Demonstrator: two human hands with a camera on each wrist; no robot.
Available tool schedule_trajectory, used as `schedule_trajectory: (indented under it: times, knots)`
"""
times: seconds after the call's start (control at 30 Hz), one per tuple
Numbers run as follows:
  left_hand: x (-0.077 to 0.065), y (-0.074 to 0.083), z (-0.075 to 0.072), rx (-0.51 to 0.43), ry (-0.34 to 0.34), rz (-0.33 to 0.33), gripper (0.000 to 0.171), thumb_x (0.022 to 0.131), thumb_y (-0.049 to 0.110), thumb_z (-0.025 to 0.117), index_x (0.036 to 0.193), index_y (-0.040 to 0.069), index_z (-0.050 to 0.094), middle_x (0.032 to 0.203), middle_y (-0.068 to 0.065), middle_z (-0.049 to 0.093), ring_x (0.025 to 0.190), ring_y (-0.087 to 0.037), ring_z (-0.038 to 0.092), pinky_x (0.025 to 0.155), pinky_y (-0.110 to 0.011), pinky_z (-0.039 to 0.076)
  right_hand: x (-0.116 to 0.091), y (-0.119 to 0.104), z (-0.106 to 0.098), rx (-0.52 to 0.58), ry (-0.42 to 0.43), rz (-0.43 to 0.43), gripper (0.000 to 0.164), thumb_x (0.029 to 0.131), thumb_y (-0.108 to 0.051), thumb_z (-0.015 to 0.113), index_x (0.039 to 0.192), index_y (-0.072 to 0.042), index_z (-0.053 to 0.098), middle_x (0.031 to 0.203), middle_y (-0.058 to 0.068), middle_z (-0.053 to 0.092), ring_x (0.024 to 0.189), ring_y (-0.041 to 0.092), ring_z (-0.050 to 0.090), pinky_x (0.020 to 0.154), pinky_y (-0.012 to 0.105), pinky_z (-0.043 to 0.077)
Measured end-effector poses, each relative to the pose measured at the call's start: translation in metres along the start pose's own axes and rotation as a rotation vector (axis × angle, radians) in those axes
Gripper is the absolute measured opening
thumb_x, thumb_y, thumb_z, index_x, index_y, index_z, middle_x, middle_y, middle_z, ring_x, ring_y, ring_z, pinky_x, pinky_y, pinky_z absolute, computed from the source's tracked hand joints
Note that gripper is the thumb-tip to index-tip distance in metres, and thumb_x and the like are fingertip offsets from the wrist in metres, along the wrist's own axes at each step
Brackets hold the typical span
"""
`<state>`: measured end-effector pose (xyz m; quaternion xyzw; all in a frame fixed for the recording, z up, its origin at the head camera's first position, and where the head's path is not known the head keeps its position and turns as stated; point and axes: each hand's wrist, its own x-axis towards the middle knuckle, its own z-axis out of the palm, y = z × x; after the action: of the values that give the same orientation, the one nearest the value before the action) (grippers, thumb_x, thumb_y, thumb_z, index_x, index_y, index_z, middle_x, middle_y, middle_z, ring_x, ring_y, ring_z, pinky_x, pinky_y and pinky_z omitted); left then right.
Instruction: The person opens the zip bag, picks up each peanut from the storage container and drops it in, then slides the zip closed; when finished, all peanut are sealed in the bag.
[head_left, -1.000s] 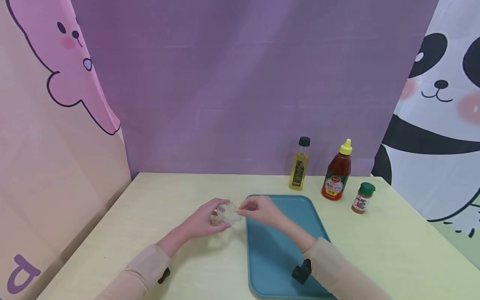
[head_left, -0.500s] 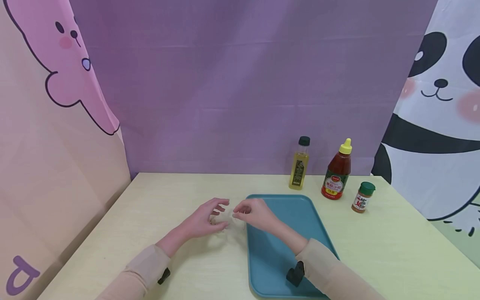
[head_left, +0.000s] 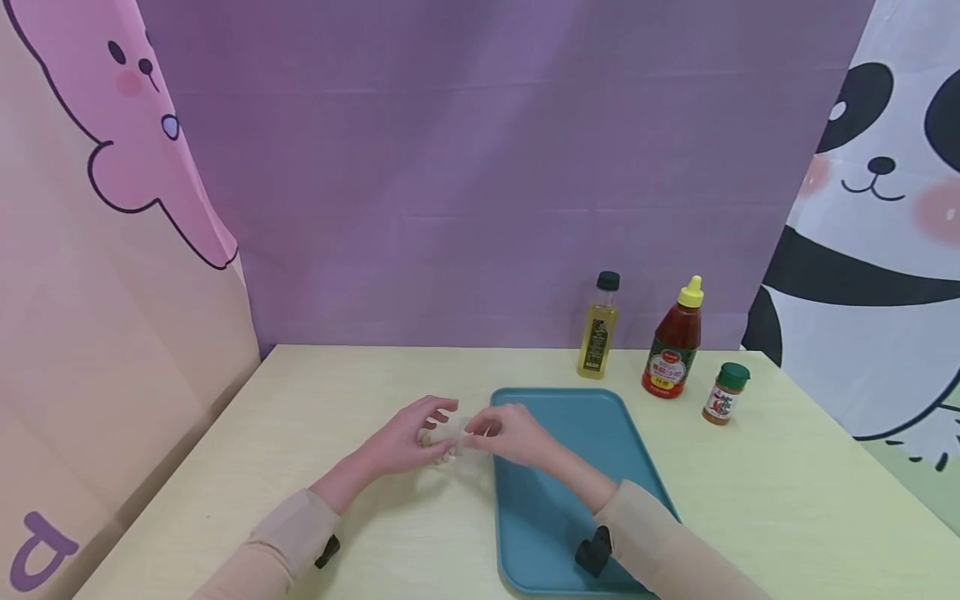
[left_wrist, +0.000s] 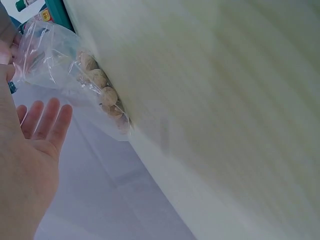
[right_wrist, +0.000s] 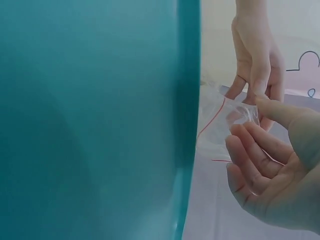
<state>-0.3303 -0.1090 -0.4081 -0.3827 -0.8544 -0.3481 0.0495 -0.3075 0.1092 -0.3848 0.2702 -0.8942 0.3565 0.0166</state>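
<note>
A clear zip bag (left_wrist: 52,65) with several round, light-brown, nut-like pieces (left_wrist: 100,80) inside stands close over the table in the left wrist view. A red line marks its mouth in the right wrist view, where the thumb and fingertips of my right hand (right_wrist: 280,165) pinch the bag's rim (right_wrist: 252,112). My left hand (head_left: 405,437) is at the bag's left side, its fingers spread and relaxed and its thumb at the mouth near my right fingertips. From the head, both hands partly hide the see-through bag.
A blue tray (head_left: 555,517) lies under my right forearm, its left edge beside the bag. Behind and right of it stand an oil bottle (head_left: 597,333), a red sauce bottle (head_left: 672,346) with a yellow cap, and a green-capped spice jar (head_left: 725,396). A purple cloth (head_left: 450,167) hangs behind the table.
My left fingers have loosened from the bag, whose wide mouth showed between the hands a second ago. My right hand has moved slightly left and down along the rim.
</note>
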Motion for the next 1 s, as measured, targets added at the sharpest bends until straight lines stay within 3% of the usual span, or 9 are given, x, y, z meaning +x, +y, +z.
schedule_trajectory:
  times: [0.33, 0.5, 0.67, 0.8, 1.0]
  knots:
    - [0.0, 0.001, 0.0, 0.034, 0.005, 0.03, 0.037, 0.095, 0.019, 0.055, 0.129, 0.003, 0.051, 0.128, -0.01, 0.055, 0.112, -0.023, 0.057, 0.093, -0.038, 0.05, -0.001, 0.0, 0.001, -0.026, -0.02, -0.088, 0.008, 0.087, -0.014, 0.065, 0.088, -0.009, 0.072, 0.08, -0.002, 0.069, 0.068, 0.005, 0.056, 0.058, 0.019, 0.047]
    - [0.003, 0.002, 0.003, 0.032, -0.011, -0.085, 0.04, 0.1, 0.027, 0.043, 0.133, 0.004, 0.048, 0.132, -0.009, 0.052, 0.119, -0.026, 0.051, 0.098, -0.042, 0.046, 0.0, -0.003, -0.008, -0.006, -0.006, -0.133, 0.009, 0.09, -0.014, 0.063, 0.092, -0.008, 0.069, 0.085, 0.003, 0.068, 0.073, 0.006, 0.057, 0.062, 0.022, 0.05]
    - [0.005, 0.004, 0.005, -0.04, 0.001, -0.147, 0.047, 0.103, 0.028, 0.033, 0.142, 0.003, 0.033, 0.135, -0.013, 0.051, 0.124, -0.028, 0.048, 0.104, -0.044, 0.041, -0.001, -0.007, -0.018, 0.001, -0.023, -0.185, 0.01, 0.09, -0.015, 0.063, 0.097, -0.01, 0.068, 0.089, -0.003, 0.067, 0.082, 0.006, 0.059, 0.078, 0.037, 0.053]
    - [0.004, 0.003, 0.006, -0.095, 0.038, -0.122, 0.045, 0.103, 0.024, 0.034, 0.142, 0.001, 0.033, 0.123, -0.015, 0.058, 0.113, -0.028, 0.056, 0.097, -0.044, 0.046, -0.002, -0.007, -0.022, -0.007, -0.04, -0.253, 0.013, 0.09, -0.015, 0.063, 0.099, -0.008, 0.068, 0.09, -0.005, 0.067, 0.085, 0.006, 0.06, 0.081, 0.036, 0.053]
    - [0.003, -0.002, 0.004, -0.054, 0.067, -0.102, 0.034, 0.101, 0.026, 0.043, 0.125, 0.004, 0.053, 0.099, -0.007, 0.064, 0.092, -0.016, 0.06, 0.082, -0.029, 0.052, -0.003, -0.005, -0.022, -0.021, -0.024, -0.295, 0.011, 0.088, -0.014, 0.064, 0.096, -0.009, 0.071, 0.089, -0.005, 0.067, 0.083, 0.005, 0.058, 0.077, 0.023, 0.052]
